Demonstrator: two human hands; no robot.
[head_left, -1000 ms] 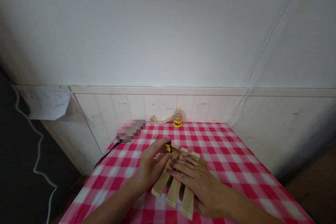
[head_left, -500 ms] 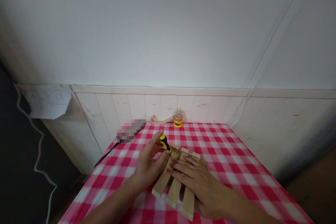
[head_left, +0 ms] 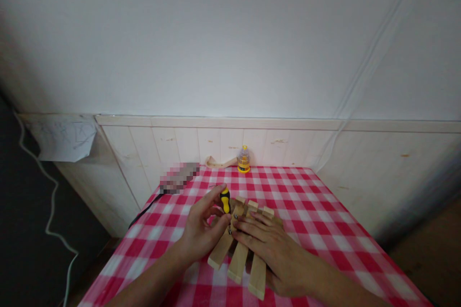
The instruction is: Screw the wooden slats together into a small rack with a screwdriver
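Three pale wooden slats, joined by a cross piece, lie on a red-and-white checked tablecloth. My left hand is closed round a small yellow-and-black screwdriver, held nearly upright with its tip down at the far end of the slats. My right hand lies flat on the slats, fingers stretched out, pressing on them. A small screw sits by my right fingertips.
A small yellow-and-clear container and a curved pale wooden piece stand at the back edge against the white panelled wall. A blurred grey object with a black cable lies at back left. A white cable hangs left of the table.
The screwdriver has risen from lying low under my left fingers to nearly upright. My left fingers have opened and regripped round it. My right hand has stayed on the slats.
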